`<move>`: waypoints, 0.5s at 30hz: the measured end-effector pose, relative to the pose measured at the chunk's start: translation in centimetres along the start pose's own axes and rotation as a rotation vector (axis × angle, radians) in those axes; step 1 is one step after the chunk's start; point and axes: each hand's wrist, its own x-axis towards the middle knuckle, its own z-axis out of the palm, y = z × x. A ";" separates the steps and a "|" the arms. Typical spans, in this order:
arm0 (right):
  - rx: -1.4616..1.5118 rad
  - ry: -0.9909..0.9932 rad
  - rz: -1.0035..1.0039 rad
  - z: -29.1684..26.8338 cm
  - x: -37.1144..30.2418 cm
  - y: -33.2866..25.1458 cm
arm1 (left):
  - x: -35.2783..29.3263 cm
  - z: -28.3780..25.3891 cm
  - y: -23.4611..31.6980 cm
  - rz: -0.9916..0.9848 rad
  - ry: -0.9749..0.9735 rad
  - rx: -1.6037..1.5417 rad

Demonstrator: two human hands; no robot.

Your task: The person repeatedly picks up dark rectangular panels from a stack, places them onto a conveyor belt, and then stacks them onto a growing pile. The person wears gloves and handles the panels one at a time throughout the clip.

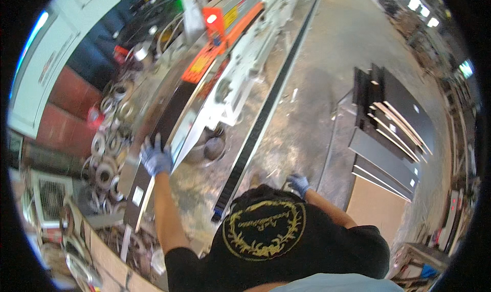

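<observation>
A blue-grey glove covers my left hand (155,156), which lies with fingers spread on a long dark narrow board (171,110) with a pale edge. The board runs along a machine bed, its far end near an orange guard (199,64). My right hand (298,183), gloved too, hangs low at my right side, apart from the board. Its fingers look loosely apart, and I see nothing in them.
A stack of dark panels (391,123) and a brown panel (376,205) stand to the right. A long black track (273,97) crosses the floor. Several edging rolls (105,174) crowd the left. A white cabinet (48,62) stands far left.
</observation>
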 end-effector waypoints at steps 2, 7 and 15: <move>0.016 -0.001 -0.016 -0.9 1.8 1.9 | -0.2 -1.1 0.8 -0.012 -0.030 -0.018; -0.144 0.005 -0.052 0.2 0.4 -0.3 | -0.1 1.0 0.0 -0.009 0.052 -0.018; -0.067 -0.023 -0.035 0.2 0.4 0.7 | -0.2 0.5 0.3 -0.011 0.033 -0.018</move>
